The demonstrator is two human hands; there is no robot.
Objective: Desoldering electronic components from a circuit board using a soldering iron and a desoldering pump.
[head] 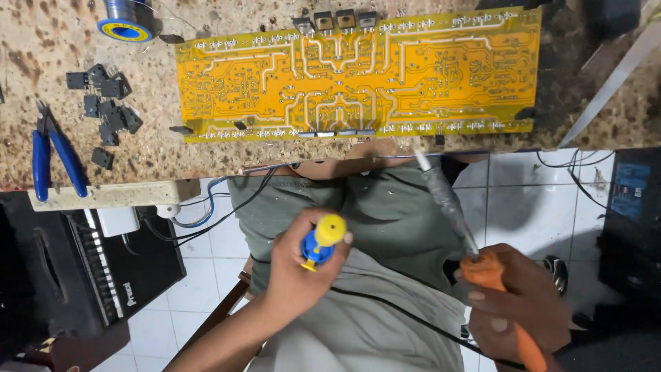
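Speckled brown stone forms the table point(206, 155), and white floor tiles show below its near edge. One landmark serves for all positions: the yellow circuit board point(358, 72), which lies flat on the table with its track side up so that the solder joints face me.

My left hand point(299, 265) is closed around the blue and yellow desoldering pump point(320, 241). It is held on my side of the board, off the table and above my lap, with the thumb near the yellow plunger end, in my judgement so that the plunger can be worked with one hand.

My right hand point(516, 303) is closed around the orange handle of the soldering iron point(447, 200). The shaft slants up toward the board's near edge, and the tip sits just short of that edge, touching nothing that I can see. I judge that this keeps the hot end away from my clothing. The iron's black cord point(406, 318) trails across my lap.

Left of the board lie loose black transistors point(105, 110), and beyond them blue-handled pliers point(58, 155). A solder spool point(127, 21) stands past the board's far left corner. Black components point(337, 21) line the board's far edge. Nothing lies between either tool and the board.
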